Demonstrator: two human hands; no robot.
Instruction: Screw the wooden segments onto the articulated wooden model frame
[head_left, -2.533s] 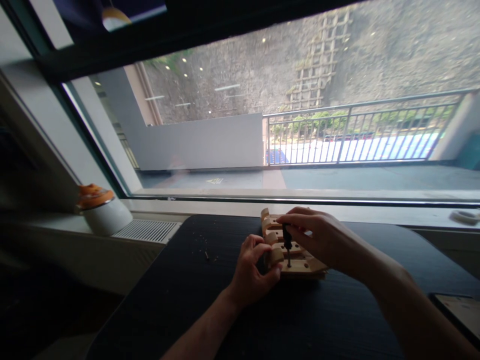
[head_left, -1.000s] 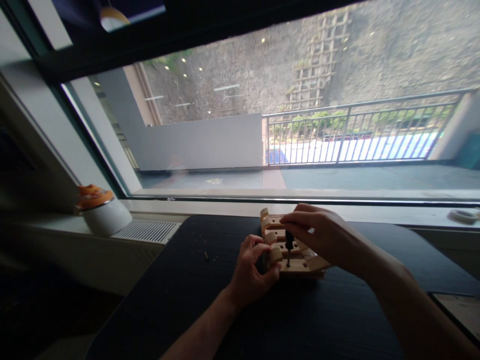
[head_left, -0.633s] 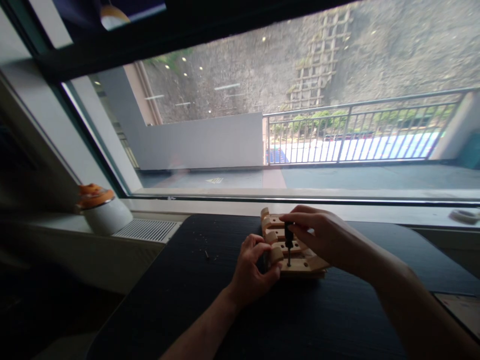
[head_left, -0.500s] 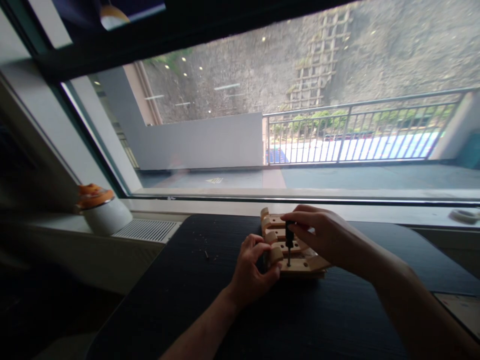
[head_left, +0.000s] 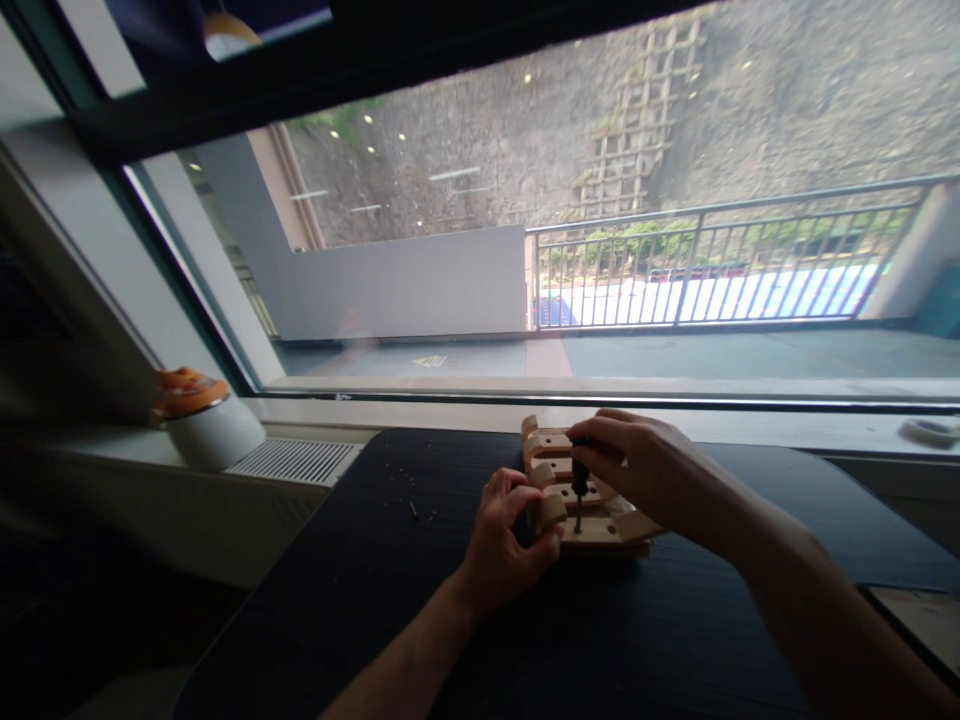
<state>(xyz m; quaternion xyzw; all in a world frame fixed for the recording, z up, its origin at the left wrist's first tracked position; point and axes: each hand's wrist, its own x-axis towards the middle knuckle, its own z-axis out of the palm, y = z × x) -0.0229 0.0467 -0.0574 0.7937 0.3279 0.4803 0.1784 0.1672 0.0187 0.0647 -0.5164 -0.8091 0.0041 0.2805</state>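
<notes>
— Your right hand (head_left: 637, 455) reaches in from the right, thumb and fingers pinched tight round the dark handle of a screwdriver (head_left: 580, 480).

— And your left hand (head_left: 506, 535)?

— It's curled, gripping the left end of the slatted wooden piece (head_left: 561, 468), fingers at the rounded ends and thumb along the near edge.

— Where does that piece lie?

— On the dark table (head_left: 360, 600), toward its far side and right of the middle, with the window sill (head_left: 420, 415) beyond it.

— Which step do you seem to be at?

— Turning a fastener, I'd judge: the shaft stands nearly upright at the left hole of the nearest slat (head_left: 596, 534). Whether a screw head sits under the tip is too small to tell.

— What does your next move call for?

— Probably a straight twist with light downward pressure, your left fingers firm but clear of the shaft.
</notes>
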